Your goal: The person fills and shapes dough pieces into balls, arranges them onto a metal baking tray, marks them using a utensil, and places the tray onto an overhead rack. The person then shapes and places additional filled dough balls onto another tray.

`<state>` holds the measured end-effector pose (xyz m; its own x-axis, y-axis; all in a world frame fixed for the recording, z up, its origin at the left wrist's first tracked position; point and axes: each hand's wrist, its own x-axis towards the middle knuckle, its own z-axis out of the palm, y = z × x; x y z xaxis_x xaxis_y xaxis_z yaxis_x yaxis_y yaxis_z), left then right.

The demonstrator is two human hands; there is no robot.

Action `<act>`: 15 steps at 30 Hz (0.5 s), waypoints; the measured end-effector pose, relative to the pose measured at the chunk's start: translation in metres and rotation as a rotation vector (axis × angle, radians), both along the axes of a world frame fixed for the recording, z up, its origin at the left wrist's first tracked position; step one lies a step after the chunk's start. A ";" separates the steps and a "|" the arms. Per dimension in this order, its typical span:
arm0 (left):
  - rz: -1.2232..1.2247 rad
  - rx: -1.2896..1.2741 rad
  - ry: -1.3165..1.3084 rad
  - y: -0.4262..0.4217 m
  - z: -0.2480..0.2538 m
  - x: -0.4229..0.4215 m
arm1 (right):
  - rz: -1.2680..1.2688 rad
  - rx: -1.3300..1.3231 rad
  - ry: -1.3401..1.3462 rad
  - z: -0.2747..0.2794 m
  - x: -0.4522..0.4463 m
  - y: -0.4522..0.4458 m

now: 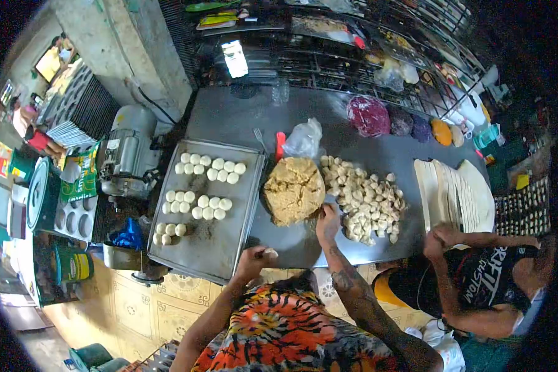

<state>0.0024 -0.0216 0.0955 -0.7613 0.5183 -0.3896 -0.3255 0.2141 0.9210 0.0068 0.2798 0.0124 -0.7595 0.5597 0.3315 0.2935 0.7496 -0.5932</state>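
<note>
My left hand is closed at the table's front edge, beside the tray's lower right corner. A small pale piece of dough shows at its fingertips. My right hand has its fingers curled together against the lower right edge of a large crumbly brown mass; what lies between the fingertips is hidden. Right of that mass spreads a heap of small tan lumps. On the left, a metal tray carries white dough balls in several clusters.
Behind the brown mass lie a clear plastic bag, a red-handled tool and a fork. Wrapped coloured lumps line the back. Stacked pale sheets lie right, near another person's hands. A motor stands left.
</note>
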 end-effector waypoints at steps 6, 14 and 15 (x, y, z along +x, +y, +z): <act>-0.027 -0.217 0.052 0.005 0.000 0.002 | 0.149 0.124 -0.057 0.019 0.011 0.001; 0.269 0.070 -0.037 0.074 -0.010 0.039 | 0.503 0.270 -0.078 0.005 0.012 0.041; 0.319 0.083 -0.076 0.081 -0.012 0.044 | 0.558 0.299 -0.112 0.011 0.012 0.043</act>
<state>0.0460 0.0599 0.0839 -0.8605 0.2912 -0.4180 -0.4324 0.0162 0.9015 0.0190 0.3223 0.0237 -0.9489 -0.0335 0.3139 -0.1400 0.9358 -0.3234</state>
